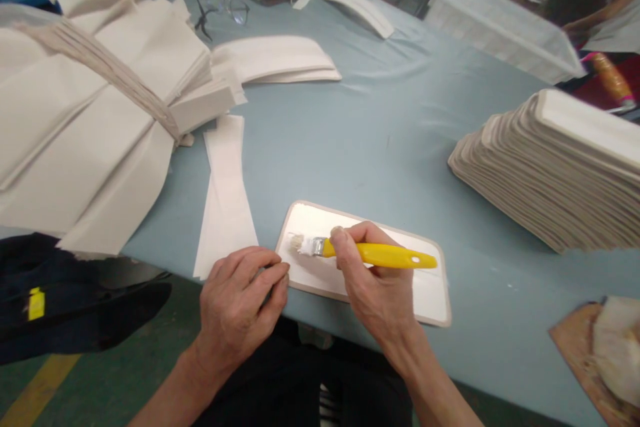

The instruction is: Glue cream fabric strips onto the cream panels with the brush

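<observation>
A paintbrush (pixel 385 255) with a yellow handle is held in my right hand (pixel 377 280), fingers closed around the handle near the metal ferrule. Its whitish bristles rest on the left part of a white rounded rectangular panel (pixel 425 297) with a beige border, which lies flat near the table's front edge. At the panel's left end is my left hand (pixel 245 293), its fingers curled and the thumb and fingertips pinched at the edge. Just behind that hand, white strips (pixel 225 187) lie crossed on the table. My right hand hides the panel's middle.
A large tied bundle of off-white pieces (pixel 100 100) covers the left side. Stacked panels (pixel 545 173) stand at right. Behind are curved white pieces (pixel 280 57), eyeglasses (pixel 223 7) and a clear plastic bin (pixel 500 23). A person's arm (pixel 600 20) shows at far right.
</observation>
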Demonstrator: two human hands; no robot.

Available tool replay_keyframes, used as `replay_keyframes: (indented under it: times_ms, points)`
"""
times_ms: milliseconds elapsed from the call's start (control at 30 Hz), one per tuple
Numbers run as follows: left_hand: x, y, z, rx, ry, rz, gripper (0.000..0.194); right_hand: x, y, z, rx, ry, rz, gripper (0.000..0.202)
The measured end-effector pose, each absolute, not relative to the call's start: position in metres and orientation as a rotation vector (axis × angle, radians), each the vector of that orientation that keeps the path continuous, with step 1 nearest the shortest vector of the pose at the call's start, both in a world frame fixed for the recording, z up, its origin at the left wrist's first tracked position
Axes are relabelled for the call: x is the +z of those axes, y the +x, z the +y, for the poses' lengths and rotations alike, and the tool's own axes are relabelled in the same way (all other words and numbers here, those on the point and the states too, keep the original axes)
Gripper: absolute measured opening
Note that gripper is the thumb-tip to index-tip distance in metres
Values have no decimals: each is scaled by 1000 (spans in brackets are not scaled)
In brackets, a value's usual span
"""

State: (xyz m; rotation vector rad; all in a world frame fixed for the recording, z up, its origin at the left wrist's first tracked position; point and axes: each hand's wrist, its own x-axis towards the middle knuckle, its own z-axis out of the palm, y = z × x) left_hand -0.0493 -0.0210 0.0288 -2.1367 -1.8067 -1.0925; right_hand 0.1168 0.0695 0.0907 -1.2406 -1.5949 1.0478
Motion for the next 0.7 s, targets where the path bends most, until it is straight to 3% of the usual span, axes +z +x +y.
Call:
replay_keyframes:
  times_ms: [200,333,433,533,700]
  points:
    - [35,-52,-30,-1404,-2173,-1865,21,98,132,66,885,-1186,-1465,32]
    - [43,-62,-42,-1578,-1875,-2112,28,94,151,48,884,-1046,-1542,20]
    - [48,-77,-49,-1285,-1807,-2213,28,92,165,33,809,-948,-1706,23]
    - [48,-90,-54,-944,-2047,-2034,40,90,174,21,758,-846,-1806,25]
    - [47,-100,-56,-691,-2305,-1849,40,87,172,4,695,-862,-1749,19]
